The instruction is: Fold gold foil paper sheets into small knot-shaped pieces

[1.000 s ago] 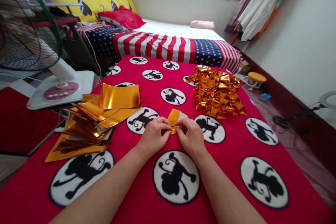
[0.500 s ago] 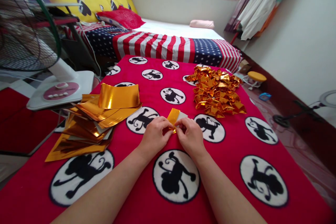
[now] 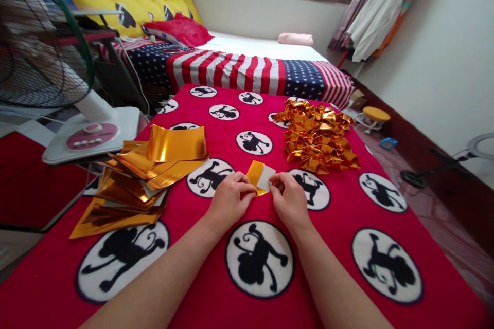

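A partly folded sheet of gold foil paper (image 3: 264, 179), gold on one strip and pale grey on the other, lies on the red cloth between my hands. My left hand (image 3: 233, 196) pinches its near left corner, fingers closed. At its right edge, my right hand (image 3: 287, 195) has thumb and forefinger pressed together on the grey part. To the left lies a loose stack of flat gold foil sheets (image 3: 175, 144), some showing grey backs. Folded gold foil pieces (image 3: 318, 136) sit in a heap at the far right of the cloth.
The table wears a red cloth (image 3: 328, 267) with monkey prints in white circles. A white fan (image 3: 92, 133) stands close at the left. Beyond the table is a bed (image 3: 235, 69) with a striped and starred cover. A yellow stool (image 3: 376, 114) is on the floor at right.
My right hand has moved right, away from my left, along the foil sheet's edge. More of the sheet's grey side shows between the hands. My left hand keeps its pinch.
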Tool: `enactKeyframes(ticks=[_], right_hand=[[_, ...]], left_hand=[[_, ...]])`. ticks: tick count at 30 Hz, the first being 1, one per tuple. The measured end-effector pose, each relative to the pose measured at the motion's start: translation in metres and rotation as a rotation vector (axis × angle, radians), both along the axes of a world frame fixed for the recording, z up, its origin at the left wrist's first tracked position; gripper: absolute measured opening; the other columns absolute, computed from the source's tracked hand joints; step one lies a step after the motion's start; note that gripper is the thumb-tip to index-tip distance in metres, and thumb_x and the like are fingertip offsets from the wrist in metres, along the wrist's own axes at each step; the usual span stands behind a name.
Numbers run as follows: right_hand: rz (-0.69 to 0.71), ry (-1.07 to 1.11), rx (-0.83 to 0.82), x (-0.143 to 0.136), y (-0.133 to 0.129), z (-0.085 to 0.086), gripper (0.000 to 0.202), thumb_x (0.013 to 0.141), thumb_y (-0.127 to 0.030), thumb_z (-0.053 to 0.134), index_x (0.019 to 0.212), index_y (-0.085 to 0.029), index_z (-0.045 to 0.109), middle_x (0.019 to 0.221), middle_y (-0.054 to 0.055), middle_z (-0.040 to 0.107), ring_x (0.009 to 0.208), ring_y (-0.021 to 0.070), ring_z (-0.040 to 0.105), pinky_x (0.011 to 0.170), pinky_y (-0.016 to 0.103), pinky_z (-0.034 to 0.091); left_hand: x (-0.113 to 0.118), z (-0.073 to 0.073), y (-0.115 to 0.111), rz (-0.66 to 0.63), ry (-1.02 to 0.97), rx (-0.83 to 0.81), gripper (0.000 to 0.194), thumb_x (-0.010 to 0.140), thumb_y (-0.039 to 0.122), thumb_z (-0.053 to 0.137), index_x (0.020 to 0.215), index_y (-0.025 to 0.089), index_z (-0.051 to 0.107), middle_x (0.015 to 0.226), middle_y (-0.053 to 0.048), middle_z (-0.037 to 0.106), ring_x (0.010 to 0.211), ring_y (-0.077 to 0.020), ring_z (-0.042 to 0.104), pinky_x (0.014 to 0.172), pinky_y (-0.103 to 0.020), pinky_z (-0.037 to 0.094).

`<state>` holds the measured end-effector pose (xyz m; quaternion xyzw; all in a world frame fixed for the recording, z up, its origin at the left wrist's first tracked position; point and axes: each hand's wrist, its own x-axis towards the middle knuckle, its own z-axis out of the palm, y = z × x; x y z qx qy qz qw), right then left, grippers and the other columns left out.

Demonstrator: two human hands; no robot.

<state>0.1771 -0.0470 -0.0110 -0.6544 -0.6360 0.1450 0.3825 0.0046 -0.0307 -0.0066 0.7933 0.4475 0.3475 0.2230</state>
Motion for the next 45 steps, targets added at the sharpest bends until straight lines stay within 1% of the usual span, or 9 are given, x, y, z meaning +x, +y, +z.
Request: enactKeyframes(ticks=[4, 12, 19, 22, 25, 32, 36, 38, 45], right_hand=[[-0.038, -0.038, -0.008, -0.008, -0.004, 0.004, 0.008, 0.077, -0.026, 0.064, 0.083, -0.022, 0.061, 0.079, 0.001, 0.064, 0.067, 0.0174, 0.057, 0.059, 0.028, 0.039], [-0.073, -0.092, -0.034, -0.007, -0.002, 0.004, 0.011, 0.076, -0.012, 0.055, 0.08, -0.022, 0.057, 0.083, 0.0, 0.063, 0.072, 0.0171, 0.058, 0.062, 0.028, 0.037], [0.04, -0.087, -0.064, -0.011, -0.01, 0.006, 0.005, 0.078, -0.018, 0.06, 0.078, -0.023, 0.058, 0.077, -0.002, 0.063, 0.069, 0.0154, 0.057, 0.061, 0.026, 0.037], [-0.037, -0.143, -0.098, -0.006, -0.007, 0.008, 0.01, 0.078, -0.014, 0.056, 0.076, -0.023, 0.06, 0.078, -0.002, 0.064, 0.069, 0.0152, 0.058, 0.06, 0.026, 0.035], [-0.082, -0.133, -0.042, -0.003, -0.007, 0.009, 0.011, 0.078, -0.013, 0.055, 0.079, -0.022, 0.059, 0.08, -0.001, 0.064, 0.068, 0.0152, 0.057, 0.061, 0.026, 0.036], [0.104, 0.029, 0.049, -0.01, -0.011, 0.006, 0.007, 0.08, -0.015, 0.058, 0.083, -0.021, 0.057, 0.077, -0.001, 0.06, 0.066, 0.0143, 0.054, 0.062, 0.026, 0.039], [-0.023, 0.083, 0.289, -0.01, -0.014, 0.015, 0.009, 0.084, -0.012, 0.054, 0.085, -0.021, 0.057, 0.08, 0.001, 0.056, 0.068, 0.0146, 0.05, 0.066, 0.027, 0.041], [0.05, 0.097, 0.359, -0.012, -0.016, 0.019, 0.008, 0.086, -0.013, 0.054, 0.084, -0.02, 0.057, 0.081, 0.002, 0.056, 0.072, 0.0152, 0.051, 0.069, 0.028, 0.043], [0.264, 0.177, 0.072, -0.019, -0.009, 0.002, 0.009, 0.085, -0.012, 0.052, 0.085, -0.021, 0.054, 0.078, 0.001, 0.058, 0.071, 0.015, 0.056, 0.066, 0.026, 0.044]], left_hand=[[0.0, -0.001, 0.0, 0.003, -0.005, -0.009, 0.013, 0.079, 0.014, 0.067, 0.081, 0.021, 0.077, 0.083, -0.003, 0.063, 0.081, -0.017, 0.059, 0.077, -0.031, 0.048], [0.001, 0.0, 0.001, 0.004, -0.03, -0.017, 0.013, 0.078, 0.013, 0.067, 0.08, 0.021, 0.077, 0.083, -0.003, 0.064, 0.081, -0.0168, 0.059, 0.076, -0.03, 0.048], [0.001, -0.001, 0.0, 0.004, -0.019, -0.038, 0.014, 0.078, 0.012, 0.066, 0.081, 0.02, 0.077, 0.083, -0.003, 0.063, 0.082, -0.0162, 0.058, 0.077, -0.03, 0.046], [0.001, -0.001, 0.001, -0.001, -0.026, -0.04, 0.013, 0.079, 0.013, 0.066, 0.081, 0.021, 0.077, 0.083, -0.003, 0.063, 0.082, -0.0159, 0.058, 0.076, -0.03, 0.046], [0.001, -0.001, 0.001, -0.003, -0.022, -0.043, 0.013, 0.078, 0.013, 0.067, 0.081, 0.021, 0.077, 0.082, -0.003, 0.063, 0.082, -0.0161, 0.058, 0.077, -0.03, 0.046], [0.001, 0.0, 0.002, 0.004, -0.025, -0.046, 0.014, 0.077, 0.012, 0.066, 0.082, 0.02, 0.077, 0.083, -0.003, 0.064, 0.082, -0.0161, 0.058, 0.077, -0.03, 0.047], [0.001, 0.0, 0.001, -0.003, -0.024, -0.041, 0.013, 0.078, 0.013, 0.067, 0.081, 0.02, 0.077, 0.083, -0.003, 0.063, 0.082, -0.016, 0.058, 0.076, -0.03, 0.046], [0.0, 0.0, 0.001, -0.004, -0.023, -0.041, 0.013, 0.078, 0.013, 0.067, 0.08, 0.02, 0.076, 0.083, -0.003, 0.063, 0.082, -0.0159, 0.058, 0.076, -0.03, 0.046], [0.001, 0.002, -0.001, 0.021, -0.036, -0.058, 0.011, 0.075, 0.007, 0.067, 0.077, 0.018, 0.071, 0.083, -0.003, 0.063, 0.083, -0.0169, 0.058, 0.079, -0.032, 0.047]])
